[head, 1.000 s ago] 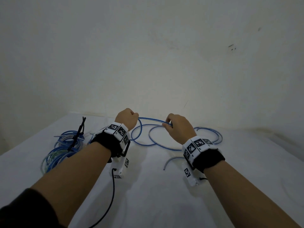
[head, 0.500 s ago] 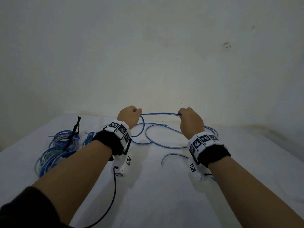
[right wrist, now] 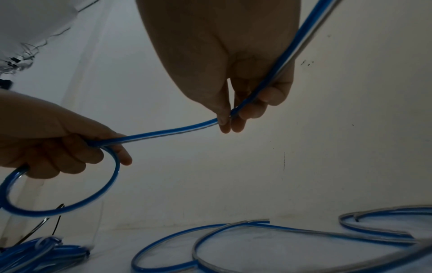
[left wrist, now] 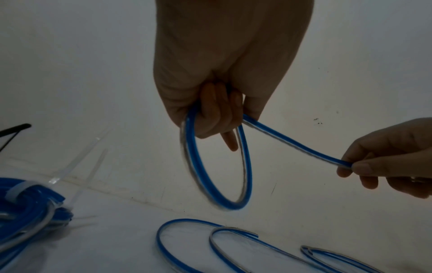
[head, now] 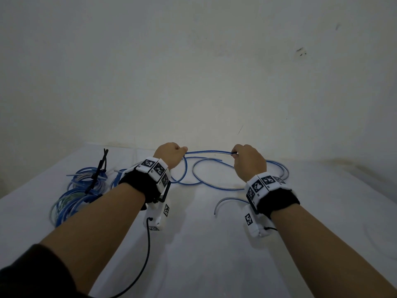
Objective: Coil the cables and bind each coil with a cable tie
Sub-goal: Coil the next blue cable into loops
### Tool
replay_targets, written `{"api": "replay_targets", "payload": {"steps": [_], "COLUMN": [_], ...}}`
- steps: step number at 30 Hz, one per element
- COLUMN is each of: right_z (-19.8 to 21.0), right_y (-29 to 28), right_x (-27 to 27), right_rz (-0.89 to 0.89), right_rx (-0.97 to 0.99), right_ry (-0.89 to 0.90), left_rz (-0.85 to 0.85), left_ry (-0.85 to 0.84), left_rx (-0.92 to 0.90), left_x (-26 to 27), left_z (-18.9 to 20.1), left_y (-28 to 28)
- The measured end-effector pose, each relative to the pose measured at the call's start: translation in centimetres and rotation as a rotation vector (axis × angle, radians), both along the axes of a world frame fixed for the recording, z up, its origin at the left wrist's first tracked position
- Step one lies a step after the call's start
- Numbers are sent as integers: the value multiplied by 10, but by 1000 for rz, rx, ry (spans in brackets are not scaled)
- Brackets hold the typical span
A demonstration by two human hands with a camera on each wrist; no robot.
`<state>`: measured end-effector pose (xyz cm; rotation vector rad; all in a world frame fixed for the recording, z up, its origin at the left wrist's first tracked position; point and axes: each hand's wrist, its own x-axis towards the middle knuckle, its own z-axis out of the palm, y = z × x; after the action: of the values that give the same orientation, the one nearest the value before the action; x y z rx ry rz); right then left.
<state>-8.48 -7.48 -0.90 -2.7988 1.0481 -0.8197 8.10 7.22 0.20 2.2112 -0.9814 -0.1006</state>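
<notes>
A blue and clear flat cable point(head: 209, 152) stretches in the air between both hands above the white table point(head: 204, 244). My left hand point(head: 171, 153) grips one loop of the cable point(left wrist: 217, 166) in its curled fingers. My right hand point(head: 247, 160) pinches the cable point(right wrist: 177, 131) between thumb and fingertips, about a hand's width to the right. The rest of the cable point(head: 214, 181) lies in loose curves on the table under the hands. Bound blue coils point(head: 73, 198) lie at the left, with white cable ties point(left wrist: 77, 171) and a black tie point(head: 98, 171) on them.
A pale wall point(head: 193, 72) rises right behind the table's far edge. A black wire point(head: 146, 254) hangs from my left wrist unit across the near table. A loose cable end point(head: 223, 203) lies near my right wrist.
My right hand has slid to the right along the cable and away from the left hand, and both hands rose a little. The stretch of cable between them is longer.
</notes>
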Motion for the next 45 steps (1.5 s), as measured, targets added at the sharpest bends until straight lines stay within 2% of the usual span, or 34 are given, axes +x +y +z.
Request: {"api": "replay_targets", "payload": {"steps": [10,16,29,35,38,42,45], "right_z": [0,0,3,10,11,14,19], "right_y": [4,4,-3,-18,-16,-13,-12], "right_x": [-1,-5,-12,-22,-18,-5,4], "right_rz": [27,62,101,-20,-100,-159,-176], "right_rx": [27,18,12,-142,-209,-199,-124], "right_ry": [-11,-58,-39,52,32,-121,-176], "left_rz": [63,43,39,27,4,-43,-98], "left_ry": [62,61,88,104,129,225,465], "left_rx": [-104,-77,-48,-17,-25,15,-15], "left_x": [3,3,1,-1,-6,-14,-14], "left_z": [2,1,5,8,11,19,25], "left_y": [1,4,8,12,14,18,19]}}
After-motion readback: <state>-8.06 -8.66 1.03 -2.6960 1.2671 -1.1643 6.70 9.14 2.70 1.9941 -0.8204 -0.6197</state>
